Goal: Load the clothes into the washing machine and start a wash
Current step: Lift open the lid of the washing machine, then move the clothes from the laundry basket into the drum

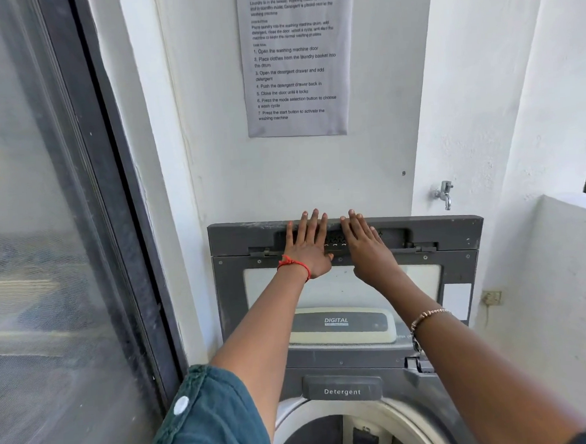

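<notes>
My left hand (306,247) and right hand (367,248) press flat, fingers straight, side by side on the upright dark grey plastic lid (451,230) — the white-rimmed drum opening (291,419) lies below them, towards me; clothes unseen.

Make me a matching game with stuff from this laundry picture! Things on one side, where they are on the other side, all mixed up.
Things
1. instruction sheet
2. tap
3. red string
4. Detergent drawer

Places
A. round the wrist of the left hand
B. on the wall, high above the raised lid
C. just above the drum opening
D. on the wall, to the right of the lid

Pairs: 1-B, 2-D, 3-A, 4-C
</notes>
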Available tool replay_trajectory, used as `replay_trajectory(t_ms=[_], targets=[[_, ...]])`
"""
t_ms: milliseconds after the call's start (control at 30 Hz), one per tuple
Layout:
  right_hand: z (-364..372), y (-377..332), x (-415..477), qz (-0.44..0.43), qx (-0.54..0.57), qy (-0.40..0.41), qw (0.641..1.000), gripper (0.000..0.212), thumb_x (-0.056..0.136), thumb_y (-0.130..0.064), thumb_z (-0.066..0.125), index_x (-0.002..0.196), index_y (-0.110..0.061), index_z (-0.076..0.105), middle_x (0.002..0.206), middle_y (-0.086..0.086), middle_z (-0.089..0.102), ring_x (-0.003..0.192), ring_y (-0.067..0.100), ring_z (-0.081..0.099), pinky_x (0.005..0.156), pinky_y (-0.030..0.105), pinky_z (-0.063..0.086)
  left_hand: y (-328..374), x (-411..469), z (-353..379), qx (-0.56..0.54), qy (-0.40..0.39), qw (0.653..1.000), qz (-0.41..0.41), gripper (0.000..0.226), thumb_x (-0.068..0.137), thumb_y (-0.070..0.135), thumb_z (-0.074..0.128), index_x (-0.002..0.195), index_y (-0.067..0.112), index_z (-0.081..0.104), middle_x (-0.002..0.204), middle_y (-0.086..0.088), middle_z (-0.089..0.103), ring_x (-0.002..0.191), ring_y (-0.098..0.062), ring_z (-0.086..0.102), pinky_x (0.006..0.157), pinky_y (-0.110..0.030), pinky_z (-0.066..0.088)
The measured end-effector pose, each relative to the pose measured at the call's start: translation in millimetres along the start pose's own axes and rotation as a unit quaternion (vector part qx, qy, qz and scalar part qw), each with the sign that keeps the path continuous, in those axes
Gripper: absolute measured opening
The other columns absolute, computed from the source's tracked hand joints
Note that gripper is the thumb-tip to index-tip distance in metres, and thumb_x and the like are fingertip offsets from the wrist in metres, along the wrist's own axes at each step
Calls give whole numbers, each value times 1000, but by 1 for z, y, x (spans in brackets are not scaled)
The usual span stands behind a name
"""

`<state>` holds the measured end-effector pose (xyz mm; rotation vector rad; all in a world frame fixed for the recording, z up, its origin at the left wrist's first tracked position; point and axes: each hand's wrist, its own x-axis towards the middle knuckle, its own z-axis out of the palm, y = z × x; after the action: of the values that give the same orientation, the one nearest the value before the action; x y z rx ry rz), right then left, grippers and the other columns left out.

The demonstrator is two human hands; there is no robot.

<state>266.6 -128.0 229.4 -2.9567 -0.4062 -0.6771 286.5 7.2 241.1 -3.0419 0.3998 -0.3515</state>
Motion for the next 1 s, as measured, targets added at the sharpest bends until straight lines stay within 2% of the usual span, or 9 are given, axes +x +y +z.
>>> replay_trajectory(t_ms=[300,367,433,533,600,667,800,900,1000], targets=[[-12,-4,-17,22,-17,-84,996,73,91,1,37,148,-13,-7,156,7,-14,145,20,-9,117,39,1,-3,-45,14,10,81,997,14,70,99,44,27,147,15,-14,155,-8,-23,143,-21,-20,111,-44,-19],[-10,-7,-29,30,-6,-114,993,72,93,-5,40,148,-16,-6,157,7,-13,145,21,-8,117,42,2,-3,-58,18,-23,64,998,1,69,99,44,27,148,13,-11,155,-8,-21,143,-21,-19,112,-45,-17],[-10,-12,-44,43,12,-139,989,71,94,-12,44,148,-16,-1,157,11,-5,146,24,-2,116,47,7,1,-71,19,-62,24,998,-5,64,100,40,27,149,9,0,158,-9,-9,145,-21,-13,115,-47,-10],[-12,-18,-72,49,37,-173,983,58,94,-18,45,144,-8,17,151,16,24,139,31,25,110,53,24,8,-93,21,-102,-6,995,11,51,101,32,30,143,3,31,152,-14,29,142,-24,21,116,-44,14],[-12,-16,-93,52,51,-179,981,46,94,-19,45,136,-6,31,139,17,41,126,35,42,103,52,35,12,-111,27,-130,0,991,16,47,100,30,35,139,5,38,142,-15,44,132,-28,38,109,-40,28],[-13,-12,-116,58,61,-184,979,41,94,-20,44,131,-5,37,134,18,46,119,38,48,99,51,39,18,-130,37,-155,-13,988,19,46,99,30,38,138,5,39,140,-15,46,128,-30,43,106,-39,33],[-13,-10,-170,77,82,-207,972,43,94,-21,44,134,-6,35,134,19,45,119,39,49,97,49,42,39,-174,62,-206,-59,977,17,45,97,31,43,134,7,43,133,-18,51,122,-33,48,97,-41,42],[-4,-13,-215,98,112,-217,965,43,93,-21,47,133,-6,37,135,18,46,122,36,48,97,47,43,61,-211,86,-246,-103,964,13,50,96,32,45,142,14,35,143,-14,42,131,-29,41,104,-40,37],[10,-12,-258,128,128,-230,956,42,93,-21,46,131,-7,38,135,16,47,125,33,44,100,49,40,86,-240,109,-264,-136,955,23,52,96,34,46,143,16,33,144,-12,43,131,-29,42,103,-40,38]])
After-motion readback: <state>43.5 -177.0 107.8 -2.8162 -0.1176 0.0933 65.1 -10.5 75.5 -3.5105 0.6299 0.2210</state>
